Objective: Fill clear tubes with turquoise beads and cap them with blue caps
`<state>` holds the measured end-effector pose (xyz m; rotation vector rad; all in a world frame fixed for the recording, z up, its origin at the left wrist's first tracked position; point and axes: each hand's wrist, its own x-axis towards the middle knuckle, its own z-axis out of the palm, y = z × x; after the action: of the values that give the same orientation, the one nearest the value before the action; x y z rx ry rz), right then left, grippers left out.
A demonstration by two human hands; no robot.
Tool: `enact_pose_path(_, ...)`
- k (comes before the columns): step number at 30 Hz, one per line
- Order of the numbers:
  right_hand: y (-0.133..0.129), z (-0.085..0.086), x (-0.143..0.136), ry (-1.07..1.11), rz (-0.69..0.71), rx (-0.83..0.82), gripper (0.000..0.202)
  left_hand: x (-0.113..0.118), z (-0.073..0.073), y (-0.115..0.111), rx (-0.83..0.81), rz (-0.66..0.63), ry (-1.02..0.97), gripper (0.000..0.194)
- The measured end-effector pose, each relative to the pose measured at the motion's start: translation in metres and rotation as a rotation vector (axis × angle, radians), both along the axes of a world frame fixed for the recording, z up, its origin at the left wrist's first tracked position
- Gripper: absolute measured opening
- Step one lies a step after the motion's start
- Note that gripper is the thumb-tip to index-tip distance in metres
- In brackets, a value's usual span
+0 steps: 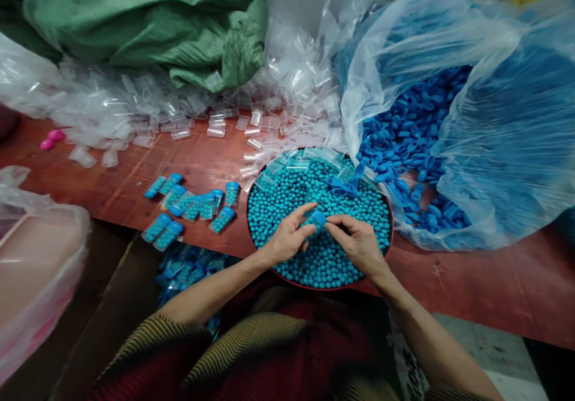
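Over the round tub (pixel 392 227) of small turquoise balls (pixel 309 272), my two hands meet. My left hand (pixel 291 234) curls its thumb and fingers round a small clear container, mostly hidden by them. A blue cap (pixel 320 218) sits at the container's right end, and the thumb and fingertips of my right hand (pixel 358 242) pinch it. Loose blue caps (pixel 345 187) and several clear containers (pixel 299 166) rest on the balls toward the tub's back. Left of the tub, capped containers filled with balls (pixel 222 219) lie in a group on the red table (pixel 117 191).
Clear containers (pixel 291 84) heap along the back beneath a green sack (pixel 148 24). At right, an open plastic bag (pixel 507 131) spills blue caps (pixel 404 125). Pink pieces (pixel 51 139) lie at left. Below the table edge are more filled containers (pixel 191 269); a plastic-lined bin (pixel 40 263) stands left.
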<state>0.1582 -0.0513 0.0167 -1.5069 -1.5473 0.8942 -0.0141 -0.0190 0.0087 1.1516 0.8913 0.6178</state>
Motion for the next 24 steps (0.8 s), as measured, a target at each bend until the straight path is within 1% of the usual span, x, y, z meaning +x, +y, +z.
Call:
enact_pose_path(3,-0.001,-0.003,-0.002,0.008,0.013,0.033,0.014,0.000,0.001,0.000,0.026,-0.003,0.015,0.048)
enact_pose_path(8,0.000,0.000,-0.006,-0.033,0.055,0.138,0.011,0.008,-0.003,-0.006,0.038,0.101,0.005,0.037)
enact_pose_path(10,0.000,0.000,-0.004,-0.036,0.067,0.116,0.011,0.008,-0.005,-0.006,0.040,0.132,0.014,0.035)
enact_pose_path(11,0.001,0.000,-0.002,-0.022,0.087,0.083,0.011,0.007,-0.005,-0.005,0.032,0.128,0.013,0.036)
enact_pose_path(13,0.003,0.000,0.005,0.068,0.147,-0.020,0.016,0.002,-0.004,0.000,0.002,0.057,-0.001,0.040)
enact_pose_path(15,0.006,-0.002,0.012,0.230,0.175,-0.144,0.026,-0.003,-0.001,0.005,-0.019,-0.055,-0.006,0.043)
enact_pose_path(17,0.010,-0.003,0.016,0.406,0.125,-0.228,0.038,-0.007,0.004,0.007,-0.020,-0.128,0.004,0.043)
enact_pose_path(19,0.013,-0.005,0.015,0.505,0.022,-0.247,0.048,-0.008,0.008,0.007,-0.003,-0.140,0.017,0.039)
enact_pose_path(20,0.013,-0.005,0.013,0.509,-0.018,-0.235,0.048,-0.007,0.010,0.005,0.007,-0.136,0.019,0.038)
enact_pose_path(21,0.013,-0.004,0.010,0.478,-0.043,-0.209,0.044,-0.006,0.012,0.003,0.018,-0.127,0.019,0.037)
enact_pose_path(23,0.009,-0.002,0.004,0.309,-0.044,-0.108,0.031,-0.004,0.012,0.000,0.046,-0.100,0.019,0.042)
enact_pose_path(24,0.007,0.000,0.000,0.194,-0.014,-0.040,0.027,-0.002,0.012,-0.002,0.065,-0.085,0.022,0.046)
